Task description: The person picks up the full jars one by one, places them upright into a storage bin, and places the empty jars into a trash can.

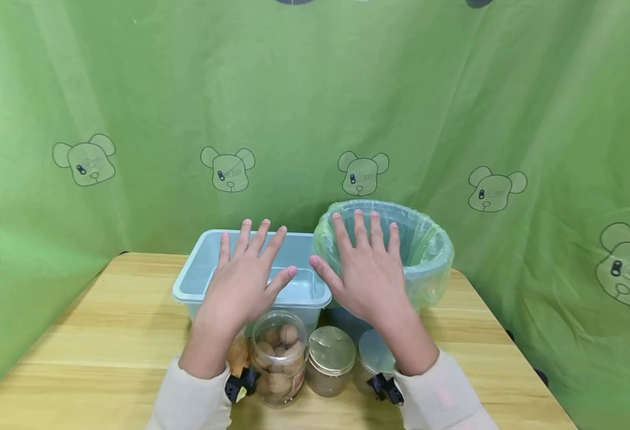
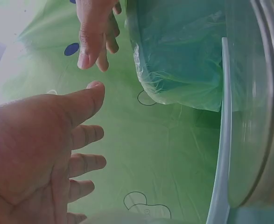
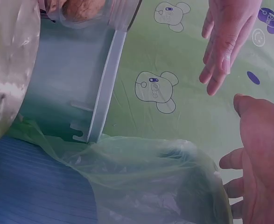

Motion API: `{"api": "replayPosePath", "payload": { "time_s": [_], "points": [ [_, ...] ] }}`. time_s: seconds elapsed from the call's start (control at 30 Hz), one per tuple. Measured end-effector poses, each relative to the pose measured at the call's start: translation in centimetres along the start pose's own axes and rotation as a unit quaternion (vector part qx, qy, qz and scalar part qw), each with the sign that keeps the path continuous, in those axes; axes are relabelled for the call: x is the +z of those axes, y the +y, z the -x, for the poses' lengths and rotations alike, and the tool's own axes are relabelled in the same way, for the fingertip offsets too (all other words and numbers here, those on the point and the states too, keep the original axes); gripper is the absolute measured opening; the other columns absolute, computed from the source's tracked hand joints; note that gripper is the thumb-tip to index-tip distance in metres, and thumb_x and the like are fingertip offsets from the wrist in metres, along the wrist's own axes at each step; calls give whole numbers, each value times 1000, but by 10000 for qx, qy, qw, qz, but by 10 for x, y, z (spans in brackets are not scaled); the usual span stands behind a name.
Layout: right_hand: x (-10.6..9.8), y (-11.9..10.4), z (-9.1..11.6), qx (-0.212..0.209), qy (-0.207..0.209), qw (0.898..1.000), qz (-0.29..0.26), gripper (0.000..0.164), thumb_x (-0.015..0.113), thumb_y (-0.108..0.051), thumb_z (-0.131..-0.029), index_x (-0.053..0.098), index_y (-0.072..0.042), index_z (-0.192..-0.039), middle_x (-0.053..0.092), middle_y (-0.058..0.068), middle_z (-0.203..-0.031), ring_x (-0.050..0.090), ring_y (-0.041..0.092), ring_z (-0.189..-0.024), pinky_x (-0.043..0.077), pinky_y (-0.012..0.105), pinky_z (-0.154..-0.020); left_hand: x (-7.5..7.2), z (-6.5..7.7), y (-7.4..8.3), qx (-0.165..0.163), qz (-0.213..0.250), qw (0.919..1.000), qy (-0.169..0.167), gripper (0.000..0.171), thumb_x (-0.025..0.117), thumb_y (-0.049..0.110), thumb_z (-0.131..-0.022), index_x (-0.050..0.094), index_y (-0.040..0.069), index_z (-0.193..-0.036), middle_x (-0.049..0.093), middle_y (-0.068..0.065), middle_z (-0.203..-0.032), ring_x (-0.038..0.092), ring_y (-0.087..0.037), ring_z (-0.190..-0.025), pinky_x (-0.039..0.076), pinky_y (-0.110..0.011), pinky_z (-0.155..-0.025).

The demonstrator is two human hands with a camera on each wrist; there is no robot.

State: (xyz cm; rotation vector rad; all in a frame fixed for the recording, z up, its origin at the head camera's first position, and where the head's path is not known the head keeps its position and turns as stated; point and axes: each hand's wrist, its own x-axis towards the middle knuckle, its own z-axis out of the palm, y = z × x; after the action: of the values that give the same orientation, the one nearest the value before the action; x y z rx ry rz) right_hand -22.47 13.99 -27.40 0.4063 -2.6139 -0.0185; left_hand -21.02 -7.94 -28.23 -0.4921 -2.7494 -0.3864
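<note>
Both hands hover with fingers spread, palms facing away from the head camera, and neither holds anything. The left hand (image 1: 242, 286) is in front of a light blue rectangular basin (image 1: 186, 286). In front of a round bin (image 1: 427, 272) lined with a thin green bag is the right hand (image 1: 371, 275). Below the hands stand a clear jar of walnuts (image 1: 279, 358), a gold-lidded jar (image 1: 331, 358) and another lidded jar (image 1: 375, 353), partly hidden by the right wrist. Something orange-brown (image 1: 238, 355) shows behind the left wrist; its kind is unclear.
A wooden table (image 1: 105, 340) carries all the containers, which stand close together. Green cloth (image 1: 293, 107) printed with bear heads hangs behind and at both sides. Black straps with small mounts (image 1: 242, 385) sit at the wrists.
</note>
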Motion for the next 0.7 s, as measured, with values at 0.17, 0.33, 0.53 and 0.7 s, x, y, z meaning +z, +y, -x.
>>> {"api": "replayPosePath", "payload": {
  "time_s": [0.17,0.33,0.53,0.7],
  "points": [
    [0,0,0,-81,-40,10000,40,89,28,-74,-99,18,-16,-166,22,24,-166,11,47,-153,3,67,-120,-3,0,-1,-28,-91,10000,-9,74,44,57,-104,21,22,-165,12,-13,-170,-2,-36,-156,-2,-62,-121],
    [0,0,0,-283,22,9996,50,87,33,-72,-100,21,-16,-165,24,23,-165,14,45,-153,6,66,-120,-8,2,-2,2,-156,9999,-27,75,46,56,-104,21,21,-165,13,-14,-170,-2,-37,-156,-2,-62,-121],
    [0,0,1,-954,60,9954,-63,82,39,-67,-101,25,-16,-164,27,21,-165,16,43,-154,8,63,-122,-12,11,-7,88,-222,9997,-71,74,47,56,-104,24,21,-165,14,-13,-170,1,-39,-156,-1,-62,-121],
    [3,2,2,-1588,255,9870,-62,79,40,-65,-102,30,-15,-163,31,20,-164,21,41,-153,9,60,-123,-18,21,-18,120,-303,9994,-115,72,45,56,-104,25,21,-164,15,-14,-170,3,-42,-155,0,-63,-121]
  ]
}}
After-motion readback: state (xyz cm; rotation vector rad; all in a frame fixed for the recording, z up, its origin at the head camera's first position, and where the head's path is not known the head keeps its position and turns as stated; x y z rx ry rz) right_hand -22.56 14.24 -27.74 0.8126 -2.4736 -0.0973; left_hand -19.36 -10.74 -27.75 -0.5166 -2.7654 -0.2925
